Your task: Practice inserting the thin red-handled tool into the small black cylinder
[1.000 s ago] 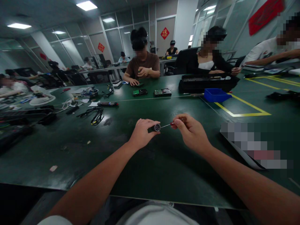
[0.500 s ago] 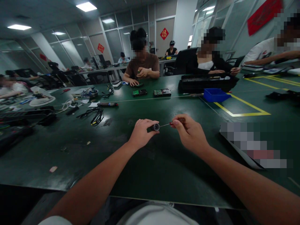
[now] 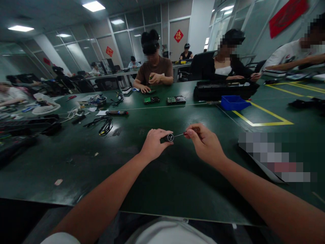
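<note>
My left hand [image 3: 153, 144] pinches a small dark cylinder with a silvery end [image 3: 169, 137], held just above the green table [image 3: 162, 179]. Its fingers are closed round the cylinder's body. My right hand [image 3: 206, 144] is closed on a small screwdriver with a reddish handle [image 3: 191, 132]. The thin metal shaft [image 3: 178, 135] of the screwdriver points left and its tip meets the cylinder's silvery end. Both hands hover near the table's middle, a little apart from each other.
A blue bin [image 3: 233, 102] and a long black case [image 3: 223, 89] lie far right. Two circuit boards [image 3: 164, 100], black cables [image 3: 103, 125] and a pen-like tool [image 3: 116, 112] lie ahead. Several people sit across the table. A dark flat device [image 3: 264, 162] lies at my right.
Both hands have stayed almost still; the right hand has shifted very slightly with the screwdriver tip still at the cylinder's end.
</note>
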A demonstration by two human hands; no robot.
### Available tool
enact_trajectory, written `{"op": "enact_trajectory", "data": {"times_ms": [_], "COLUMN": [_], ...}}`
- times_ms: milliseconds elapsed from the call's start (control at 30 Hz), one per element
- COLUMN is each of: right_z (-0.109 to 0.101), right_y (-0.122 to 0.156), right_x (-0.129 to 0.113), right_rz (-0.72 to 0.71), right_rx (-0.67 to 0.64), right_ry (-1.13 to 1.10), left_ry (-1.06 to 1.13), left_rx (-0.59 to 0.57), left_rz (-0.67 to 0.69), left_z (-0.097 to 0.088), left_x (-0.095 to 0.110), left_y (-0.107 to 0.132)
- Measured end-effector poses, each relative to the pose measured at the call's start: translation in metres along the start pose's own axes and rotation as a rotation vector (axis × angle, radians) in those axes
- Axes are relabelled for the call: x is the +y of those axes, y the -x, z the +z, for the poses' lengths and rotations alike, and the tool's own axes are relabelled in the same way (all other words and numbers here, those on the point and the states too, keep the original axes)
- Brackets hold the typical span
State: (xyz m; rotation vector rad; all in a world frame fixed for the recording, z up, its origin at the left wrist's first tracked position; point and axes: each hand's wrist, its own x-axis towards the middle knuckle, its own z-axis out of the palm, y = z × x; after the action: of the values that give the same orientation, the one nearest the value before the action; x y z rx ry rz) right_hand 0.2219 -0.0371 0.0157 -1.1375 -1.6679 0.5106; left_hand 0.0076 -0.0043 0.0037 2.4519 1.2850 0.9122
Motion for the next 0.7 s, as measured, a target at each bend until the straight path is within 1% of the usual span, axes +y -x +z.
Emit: {"op": "enact_trajectory", "data": {"times_ms": [100, 367, 500, 700], "right_z": [0.0, -0.0011, -0.0011, -0.0031], "right_y": [-0.0004, 0.0001, -0.0001, -0.0004], "right_x": [0.0002, 0.0, 0.0009, 0.0016], "right_rz": [0.01, 0.006, 0.019, 0.03], "right_rx": [-0.013, -0.011, -0.011, 0.036], "right_ry": [-0.027, 0.01, -0.009, -0.011], "left_ry": [-0.004, -0.026, -0.03, -0.033], "left_rx": [0.009, -0.004, 0.003, -0.003], "left_rz": [-0.003, -0.006, -0.008, -0.02], "left_z": [-0.0003, -0.0004, -0.0006, -0.0014], "left_x": [-0.0006, -0.0022, -0.003, -0.0046], "left_y": [-0.0001, 0.0004, 0.0007, 0.0006]}}
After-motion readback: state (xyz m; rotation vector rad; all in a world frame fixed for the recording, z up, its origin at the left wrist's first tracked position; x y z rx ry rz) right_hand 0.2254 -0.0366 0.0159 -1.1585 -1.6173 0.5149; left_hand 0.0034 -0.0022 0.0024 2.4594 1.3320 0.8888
